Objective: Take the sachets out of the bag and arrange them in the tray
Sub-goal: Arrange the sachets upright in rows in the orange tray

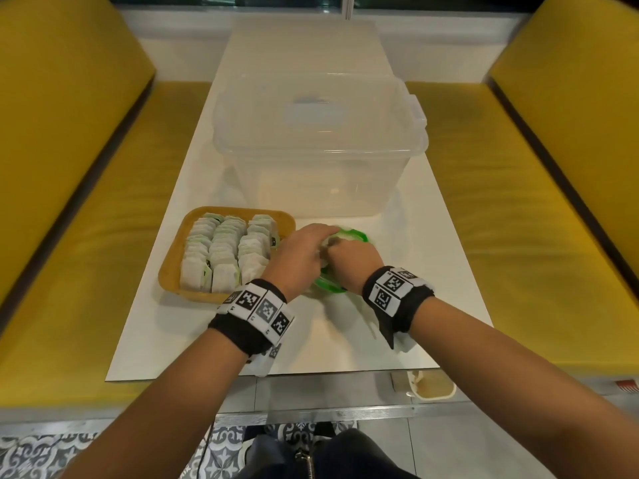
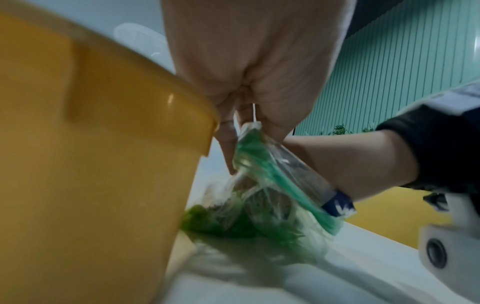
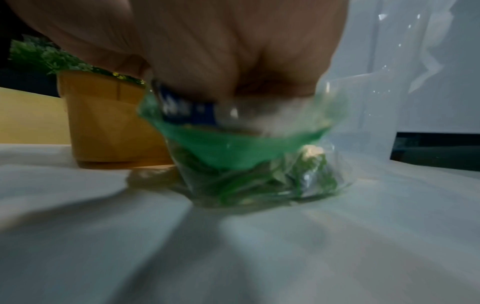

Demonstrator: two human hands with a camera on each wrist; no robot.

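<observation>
Left hand (image 2: 249, 67) fingers (image 2: 226, 139) are pinching the rim of the green-edged plastic bag (image 2: 262, 197) w/ a white string between them. Right hand (image 1: 352, 259) is reaching into the bag mouth — finger state can't be told, too blurred. Bag is sitting on the white table (image 1: 432, 288), just beside the yellow tray (image 1: 173, 257) holding rows of tea sachets (image 1: 224, 254). Clear lidded bin (image 1: 321, 143) is standing behind.

left hand (image 1: 300, 255): fingers curled, pinching | right hand (image 1: 353, 260): curled, gripping
</observation>
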